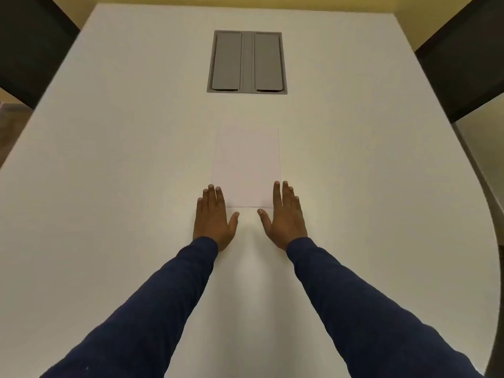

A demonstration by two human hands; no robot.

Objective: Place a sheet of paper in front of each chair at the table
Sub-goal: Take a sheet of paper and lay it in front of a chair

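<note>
A white sheet of paper [246, 165], or a thin stack of sheets, lies flat in the middle of the white table [109, 159], its near edge toward me. My left hand [214, 218] rests flat, palm down, over the paper's near left corner. My right hand [285, 216] lies flat, palm down, over its near right corner. Both hands have fingers spread and grip nothing. Dark blue sleeves cover both arms. A dark chair [30, 45] stands at the far left of the table and another dark chair [469, 58] at the far right.
A grey recessed cable box [247, 61] with two shut lids sits in the tabletop beyond the paper. The table's right edge curves round near me. A yellowish wall runs behind the table.
</note>
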